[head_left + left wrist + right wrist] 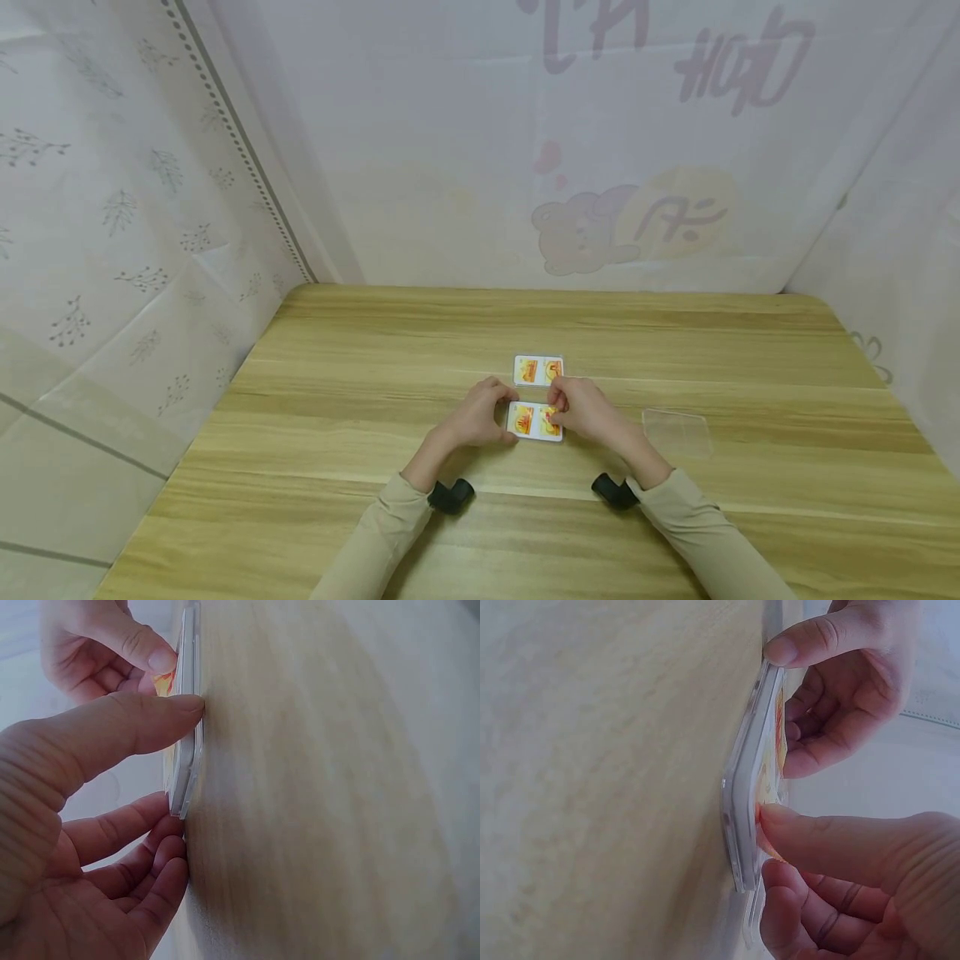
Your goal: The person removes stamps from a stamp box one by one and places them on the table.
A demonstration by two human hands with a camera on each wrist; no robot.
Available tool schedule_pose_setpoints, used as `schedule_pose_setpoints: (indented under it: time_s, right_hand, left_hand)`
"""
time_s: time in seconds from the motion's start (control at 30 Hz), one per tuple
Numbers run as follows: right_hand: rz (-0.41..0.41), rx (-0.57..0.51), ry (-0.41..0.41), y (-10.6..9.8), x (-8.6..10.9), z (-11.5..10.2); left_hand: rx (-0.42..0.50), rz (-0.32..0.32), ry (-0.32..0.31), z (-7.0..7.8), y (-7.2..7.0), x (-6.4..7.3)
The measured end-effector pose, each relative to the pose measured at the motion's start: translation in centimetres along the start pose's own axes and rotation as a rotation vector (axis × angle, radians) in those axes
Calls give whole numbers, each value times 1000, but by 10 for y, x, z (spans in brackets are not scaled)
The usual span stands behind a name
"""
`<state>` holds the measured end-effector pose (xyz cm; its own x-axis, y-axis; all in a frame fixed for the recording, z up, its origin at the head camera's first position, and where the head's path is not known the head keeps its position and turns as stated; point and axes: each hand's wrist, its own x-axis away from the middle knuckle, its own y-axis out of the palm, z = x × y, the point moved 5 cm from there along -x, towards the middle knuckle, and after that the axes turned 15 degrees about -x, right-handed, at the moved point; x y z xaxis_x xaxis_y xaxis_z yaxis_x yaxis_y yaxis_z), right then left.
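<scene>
A thick stack of picture cards (521,421) with yellow and orange pictures lies on the table, seated in a shallow clear plastic case (730,802). My left hand (476,417) holds its left end, thumb along the near edge and fingers at the far edge. At the right end my right hand (588,408) pinches the top card, whose orange edge (769,844) shows beneath the thumb in the right wrist view. Just beyond lies a second group of cards (528,370) with similar pictures, its right part overlapped by my right hand.
A clear plastic lid (677,435) lies flat on the wood-grain table (360,375), right of the right hand. Printed cloth (420,167) hangs behind the table and along its sides. Black wrist mounts (452,497) sit by both sleeves.
</scene>
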<state>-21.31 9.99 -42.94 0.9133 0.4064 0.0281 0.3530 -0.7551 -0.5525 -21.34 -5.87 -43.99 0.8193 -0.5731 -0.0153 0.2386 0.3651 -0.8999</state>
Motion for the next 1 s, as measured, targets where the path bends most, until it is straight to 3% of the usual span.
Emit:
schedule_pose_setpoints:
  time_s: [0.4, 1.0]
  right_hand:
    - [10, -25, 34, -2, -1, 4]
    - [12, -83, -70, -4, 1, 8]
  left_hand:
    - [4, 1, 0, 0, 0, 0]
    - [2, 14, 9, 0, -1, 0]
